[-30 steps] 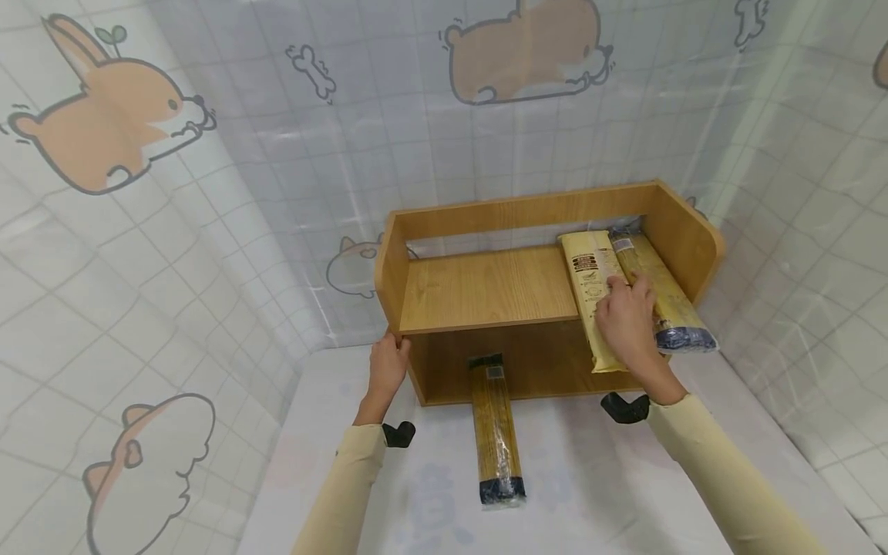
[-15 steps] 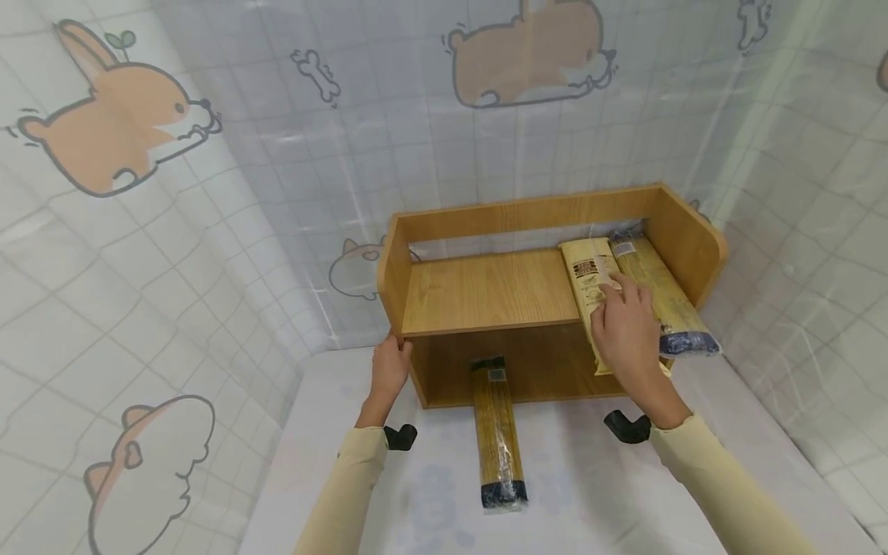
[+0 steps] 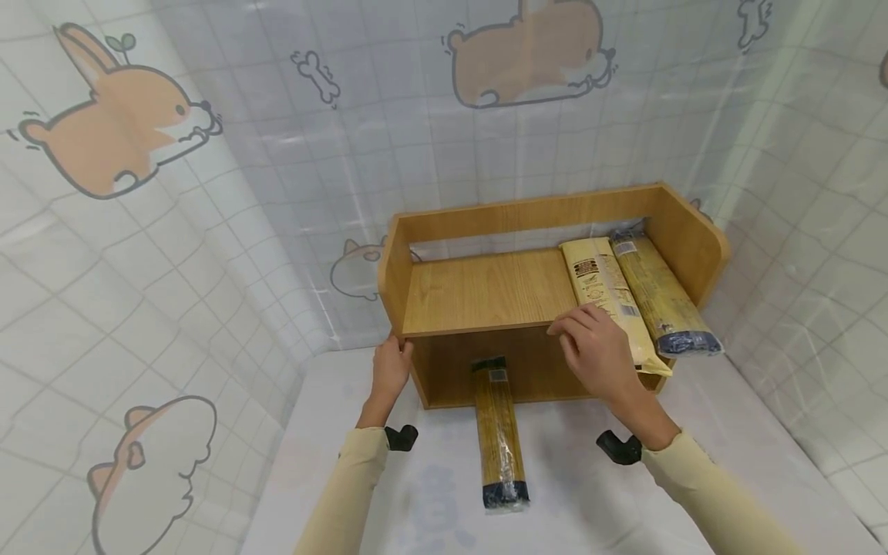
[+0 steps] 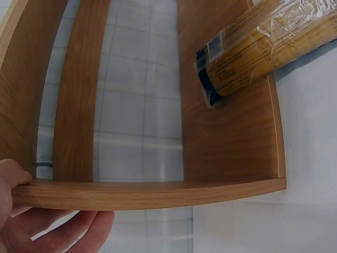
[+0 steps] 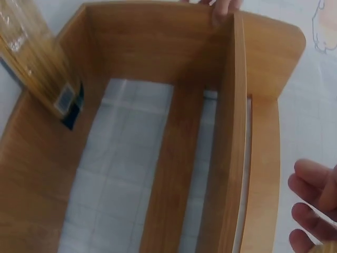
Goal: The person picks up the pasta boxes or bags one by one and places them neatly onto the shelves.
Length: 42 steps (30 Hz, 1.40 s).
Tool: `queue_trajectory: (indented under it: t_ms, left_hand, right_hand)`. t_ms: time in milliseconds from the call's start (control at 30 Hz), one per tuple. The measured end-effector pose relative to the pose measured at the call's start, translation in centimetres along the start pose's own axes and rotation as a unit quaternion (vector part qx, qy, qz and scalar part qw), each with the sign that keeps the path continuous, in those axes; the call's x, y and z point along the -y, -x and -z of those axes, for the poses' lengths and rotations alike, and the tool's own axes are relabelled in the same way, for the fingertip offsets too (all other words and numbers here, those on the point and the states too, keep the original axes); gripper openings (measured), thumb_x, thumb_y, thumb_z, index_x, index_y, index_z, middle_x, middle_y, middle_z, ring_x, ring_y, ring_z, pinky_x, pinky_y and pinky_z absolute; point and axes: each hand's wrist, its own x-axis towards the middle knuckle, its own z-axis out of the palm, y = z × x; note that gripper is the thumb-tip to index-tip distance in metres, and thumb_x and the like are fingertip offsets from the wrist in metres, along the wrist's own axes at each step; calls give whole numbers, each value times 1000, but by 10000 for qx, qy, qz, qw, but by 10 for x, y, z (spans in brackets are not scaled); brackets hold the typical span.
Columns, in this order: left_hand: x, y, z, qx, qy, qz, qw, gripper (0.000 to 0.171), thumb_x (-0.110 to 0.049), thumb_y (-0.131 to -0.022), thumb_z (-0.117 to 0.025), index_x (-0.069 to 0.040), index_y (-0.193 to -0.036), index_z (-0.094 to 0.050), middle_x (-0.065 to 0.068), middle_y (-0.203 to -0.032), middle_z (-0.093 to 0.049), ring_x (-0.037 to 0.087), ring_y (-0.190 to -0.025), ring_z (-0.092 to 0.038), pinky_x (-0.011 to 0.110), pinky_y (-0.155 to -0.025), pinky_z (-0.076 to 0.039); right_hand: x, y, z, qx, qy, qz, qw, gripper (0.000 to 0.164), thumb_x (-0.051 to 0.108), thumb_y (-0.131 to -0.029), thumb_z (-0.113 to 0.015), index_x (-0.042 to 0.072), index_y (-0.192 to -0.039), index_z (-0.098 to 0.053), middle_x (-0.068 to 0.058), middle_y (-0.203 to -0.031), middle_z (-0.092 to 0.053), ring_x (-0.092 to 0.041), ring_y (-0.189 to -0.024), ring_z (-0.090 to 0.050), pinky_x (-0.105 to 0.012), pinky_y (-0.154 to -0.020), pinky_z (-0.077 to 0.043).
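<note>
A two-tier wooden shelf (image 3: 486,293) stands on the white table. My left hand (image 3: 391,370) grips its left side panel, thumb on one face and fingers on the other in the left wrist view. Beside the upper board's front edge hovers my right hand (image 3: 595,345), fingers loosely bent around nothing; the right wrist view has it apart from the wood. A cream-coloured packet (image 3: 603,281) lies on the upper board, partly behind that hand. Right of it is a clear pack of dry noodles (image 3: 655,285). Another noodle pack (image 3: 498,432) lies half inside the lower tier, sticking out frontward.
The shelf's right end panel (image 3: 690,243) borders the noodle pack on top. Both upper packs overhang the front edge. A back rail (image 3: 527,212) runs along the top. Patterned sheeting (image 3: 375,146) encloses the table (image 3: 430,493) at the back and sides.
My right hand has come off the upper packs and moved left and toward me, uncovering more of the cream packet. The left hand keeps its grip on the side panel.
</note>
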Motion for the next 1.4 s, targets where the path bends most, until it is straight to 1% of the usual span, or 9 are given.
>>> queue_trajectory:
  t_ms: [267, 400, 633, 800, 900, 1033, 1200, 1267, 1400]
  left_hand:
    - [0, 2, 4, -26, -20, 48, 10000, 22, -10, -97, -54, 7, -85, -61, 13, -68, -57, 23, -59, -54, 29, -51, -41]
    - [1, 1, 4, -14, 18, 10, 10000, 22, -10, -98, -54, 7, -87, -62, 12, -68, -56, 23, -59, -55, 29, -51, -41]
    - [3, 3, 3, 18, -33, 88, 10000, 20, -9, -97, -53, 2, -81, -58, 10, -67, -56, 20, -59, -51, 27, -52, -39]
    - [2, 4, 2, 65, -1, 111, 9999, 21, -10, -96, -53, -3, -76, -55, 7, -65, -53, 19, -58, -50, 26, -52, -38]
    - [1, 5, 1, 74, 11, 88, 9999, 22, -9, -97, -53, -5, -75, -53, 5, -63, -50, 18, -57, -49, 26, -51, -37]
    - [-1, 5, 1, 15, -26, 49, 10000, 24, -8, -96, -55, -5, -73, -52, 5, -63, -50, 19, -56, -50, 27, -50, -38]
    - [-4, 4, 2, -40, -33, -15, 10000, 26, -8, -95, -56, -4, -69, -50, 7, -64, -50, 21, -58, -50, 30, -52, -41]
    - [-5, 4, 3, -47, -29, -21, 10000, 28, -8, -94, -56, -5, -68, -48, 6, -64, -49, 21, -59, -50, 31, -52, -40]
    - [-6, 4, 4, -43, -1, 2, 10000, 29, -7, -94, -55, -7, -67, -46, 5, -63, -46, 21, -58, -48, 31, -52, -39]
  right_hand:
    - [27, 16, -12, 341, -146, 828, 9959, 17, -6, -81, -73, 11, -83, -73, 0, -88, -73, -17, -81, -67, -33, -67, -56]
    - [39, 25, -19, 535, -208, 819, 9950, 18, -5, -79, -77, 13, -82, -73, 3, -87, -72, -13, -80, -68, -28, -63, -56]
    - [50, 46, -39, 1521, -366, 128, 9876, 16, 1, -83, -77, 17, -84, -75, 6, -88, -72, -9, -81, -68, -24, -63, -56]
    - [47, 61, -54, 2546, -560, -1003, 9602, 11, 7, -90, -73, 15, -96, -76, 3, -94, -74, -12, -85, -68, -28, -68, -57]
    - [41, 72, -65, 2986, -598, -1468, 9411, 19, 7, -91, -71, 13, -110, -73, -1, -104, -75, -12, -85, -65, -27, -67, -54]
    - [32, 88, -80, 3141, -695, -1613, 9330, 33, 6, -91, -70, 10, -123, -65, -7, -115, -73, -13, -88, -62, -28, -70, -54]
    - [28, 102, -98, 3106, -706, -1718, 9322, 44, 12, -92, -73, 7, -133, -57, -14, -128, -68, -28, -114, -67, -45, -92, -59]
    - [28, 107, -106, 3177, -605, -1740, 9301, 50, 15, -92, -75, 5, -136, -53, -17, -131, -64, -32, -116, -66, -48, -94, -58]
    - [33, 116, -119, 3490, -773, -2051, 9111, 62, 22, -94, -73, 2, -144, -44, -24, -138, -57, -39, -117, -64, -53, -92, -57]
